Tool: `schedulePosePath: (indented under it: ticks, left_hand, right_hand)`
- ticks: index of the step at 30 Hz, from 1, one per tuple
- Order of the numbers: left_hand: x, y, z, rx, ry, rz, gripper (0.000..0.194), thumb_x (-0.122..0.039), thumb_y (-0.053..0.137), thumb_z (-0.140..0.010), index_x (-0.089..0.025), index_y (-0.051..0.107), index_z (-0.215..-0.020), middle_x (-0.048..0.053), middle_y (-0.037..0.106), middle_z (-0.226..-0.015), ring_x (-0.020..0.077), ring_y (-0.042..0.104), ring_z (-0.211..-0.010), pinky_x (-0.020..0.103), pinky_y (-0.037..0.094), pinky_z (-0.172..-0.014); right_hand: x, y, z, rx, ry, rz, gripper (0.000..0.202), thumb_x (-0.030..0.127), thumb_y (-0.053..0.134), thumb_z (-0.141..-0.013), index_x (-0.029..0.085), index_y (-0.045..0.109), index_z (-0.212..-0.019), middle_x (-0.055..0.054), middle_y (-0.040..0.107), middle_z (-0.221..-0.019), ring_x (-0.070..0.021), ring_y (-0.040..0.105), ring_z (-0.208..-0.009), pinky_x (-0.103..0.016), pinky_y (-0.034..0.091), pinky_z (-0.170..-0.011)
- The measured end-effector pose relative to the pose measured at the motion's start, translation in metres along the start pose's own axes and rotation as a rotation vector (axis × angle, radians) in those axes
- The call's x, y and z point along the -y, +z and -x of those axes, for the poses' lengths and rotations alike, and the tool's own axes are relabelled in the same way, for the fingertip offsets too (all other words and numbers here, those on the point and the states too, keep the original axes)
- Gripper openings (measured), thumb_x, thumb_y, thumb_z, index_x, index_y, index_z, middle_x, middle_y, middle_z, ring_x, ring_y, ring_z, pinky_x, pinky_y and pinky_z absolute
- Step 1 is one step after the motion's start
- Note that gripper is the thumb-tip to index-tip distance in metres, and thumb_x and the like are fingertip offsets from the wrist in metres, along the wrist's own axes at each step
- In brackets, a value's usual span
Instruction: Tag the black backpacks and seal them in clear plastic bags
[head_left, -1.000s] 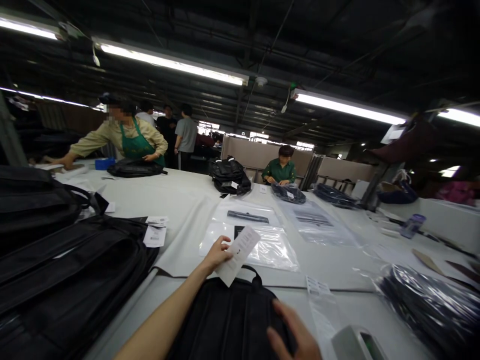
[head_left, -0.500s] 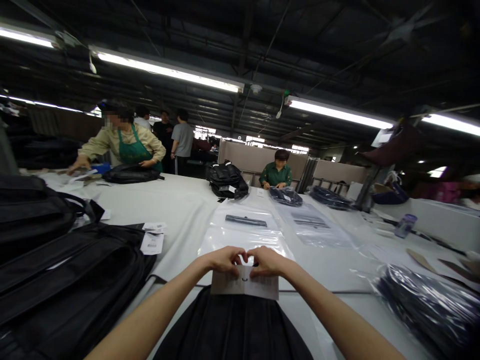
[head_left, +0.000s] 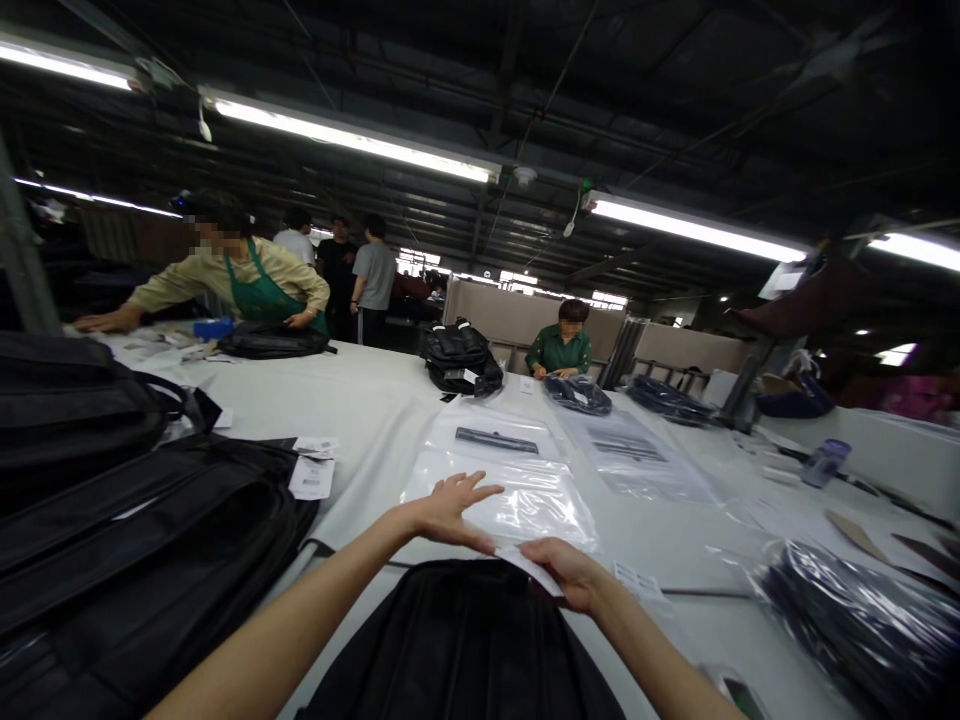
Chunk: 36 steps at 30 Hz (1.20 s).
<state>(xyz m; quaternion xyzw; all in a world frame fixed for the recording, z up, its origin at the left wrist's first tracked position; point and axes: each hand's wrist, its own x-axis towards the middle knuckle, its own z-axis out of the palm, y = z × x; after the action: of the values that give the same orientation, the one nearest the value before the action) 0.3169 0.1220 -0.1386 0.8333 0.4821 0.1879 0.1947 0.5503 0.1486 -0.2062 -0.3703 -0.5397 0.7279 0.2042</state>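
A black backpack [head_left: 465, 650] lies on the white table directly before me, its top end pointing away. My right hand [head_left: 568, 572] is closed on a white paper tag [head_left: 531, 568] at the top end of the backpack. The tag is now seen nearly edge-on, tilted down to the right. My left hand [head_left: 450, 512] is open with fingers spread above the clear plastic bags [head_left: 431, 480]. Its thumb tip reaches the tag's left end; whether it presses on the tag is unclear.
Black backpacks [head_left: 150, 540] with white tags [head_left: 311, 478] are piled at left. Bagged dark backpacks [head_left: 847, 610] lie at right. A sheet of labels [head_left: 636, 580] is beyond my right hand. Co-workers in a green apron [head_left: 259, 285] and a green shirt [head_left: 561, 350] work across the table.
Both hands held the folded paper upright together; now my left hand has opened and spread its fingers, while my right holds the paper, turned flatter. The co-worker in the apron reaches further left.
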Motion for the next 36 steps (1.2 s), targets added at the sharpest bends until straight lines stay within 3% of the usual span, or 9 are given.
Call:
schedulePosePath:
  ticks: [5, 7, 9, 14, 21, 26, 29, 32, 36]
  left_hand:
    - [0.017, 0.002, 0.005, -0.294, -0.158, 0.192, 0.04, -0.044, 0.052, -0.08, -0.013, 0.066, -0.101, 0.012, 0.067, -0.101, 0.0282, 0.058, -0.097, 0.036, 0.041, -0.087]
    - [0.022, 0.013, 0.013, -0.302, -0.214, 0.233, 0.037, -0.039, 0.046, -0.082, -0.011, 0.069, -0.078, 0.01, 0.068, -0.075, 0.027, 0.061, -0.079, 0.037, 0.043, -0.078]
    - [0.022, 0.028, 0.021, -0.244, -0.183, 0.312, 0.021, -0.031, 0.061, -0.069, -0.014, 0.07, -0.077, 0.006, 0.07, -0.079, 0.0255, 0.062, -0.082, 0.033, 0.043, -0.079]
    - [0.014, 0.058, 0.019, -0.236, -0.14, 0.583, 0.029, -0.027, 0.069, -0.062, -0.018, 0.07, -0.09, 0.003, 0.069, -0.095, 0.0234, 0.06, -0.09, 0.029, 0.044, -0.079]
    - [0.017, 0.068, 0.015, -0.571, -0.528, 1.049, 0.024, -0.032, 0.05, -0.08, -0.014, 0.056, -0.094, 0.002, 0.06, -0.07, 0.0108, 0.054, -0.059, 0.022, 0.043, -0.056]
    - [-0.004, 0.096, 0.048, -0.355, -0.606, 1.404, 0.042, -0.049, 0.062, -0.076, -0.01, 0.059, -0.09, 0.01, 0.064, -0.075, 0.0188, 0.062, -0.064, 0.03, 0.051, -0.061]
    - [-0.006, 0.101, 0.056, -0.292, -0.505, 1.666, 0.018, -0.027, 0.065, -0.079, -0.011, 0.059, -0.086, 0.003, 0.061, -0.065, 0.0111, 0.057, -0.053, 0.019, 0.046, -0.05]
    - [0.009, 0.088, 0.057, -0.218, -0.557, 1.752, 0.018, -0.019, 0.047, -0.089, -0.012, 0.054, -0.074, -0.008, 0.035, -0.045, 0.0025, 0.031, -0.033, 0.011, 0.023, -0.033]
    - [0.029, 0.069, 0.055, -0.031, -0.597, 1.719, 0.022, -0.016, 0.048, -0.087, -0.012, 0.052, -0.066, -0.009, 0.025, -0.043, 0.0021, 0.019, -0.031, 0.013, 0.012, -0.031]
  right_hand:
    - [-0.005, 0.004, -0.004, -0.046, 0.009, -0.105, 0.022, 0.03, 0.054, -0.077, 0.01, 0.061, -0.084, -0.008, 0.067, -0.072, -0.0177, 0.065, -0.071, -0.027, 0.051, -0.072]
    - [-0.009, 0.008, -0.006, -0.089, -0.011, -0.119, 0.025, 0.033, 0.052, -0.078, 0.011, 0.06, -0.086, -0.008, 0.067, -0.073, -0.0189, 0.065, -0.073, -0.03, 0.051, -0.073]
    - [-0.011, 0.012, -0.01, -0.122, -0.038, -0.112, 0.027, 0.036, 0.052, -0.078, 0.012, 0.06, -0.086, -0.008, 0.067, -0.073, -0.0198, 0.064, -0.071, -0.033, 0.051, -0.073]
    - [0.004, 0.01, -0.015, -0.256, -0.218, 0.009, 0.014, 0.028, 0.069, -0.064, 0.017, 0.062, -0.069, -0.001, 0.064, -0.067, -0.0161, 0.058, -0.066, -0.028, 0.046, -0.068]
    - [0.013, 0.018, -0.008, -0.308, -0.227, -0.019, 0.022, 0.031, 0.071, -0.054, 0.015, 0.057, -0.061, -0.001, 0.059, -0.053, -0.0154, 0.054, -0.05, -0.029, 0.041, -0.053]
    - [-0.021, 0.049, 0.003, -0.288, -0.311, -0.118, 0.038, 0.046, 0.073, -0.057, 0.018, 0.054, -0.074, -0.001, 0.063, -0.063, -0.0187, 0.061, -0.062, -0.032, 0.048, -0.063]
    - [-0.029, 0.057, 0.016, -0.227, -0.393, 0.139, 0.038, 0.053, 0.058, -0.075, 0.017, 0.059, -0.086, -0.008, 0.067, -0.079, -0.0233, 0.065, -0.07, -0.038, 0.051, -0.066]
    - [-0.011, 0.053, 0.024, -0.433, -0.705, 0.696, 0.038, 0.039, 0.046, -0.088, 0.016, 0.056, -0.115, -0.015, 0.061, -0.113, -0.0283, 0.06, -0.1, -0.046, 0.048, -0.085]
    - [0.031, 0.046, 0.019, -0.532, -1.053, 1.407, 0.061, 0.013, 0.053, -0.082, 0.025, 0.034, -0.138, -0.012, 0.022, -0.15, -0.0304, 0.019, -0.137, -0.053, 0.024, -0.108]
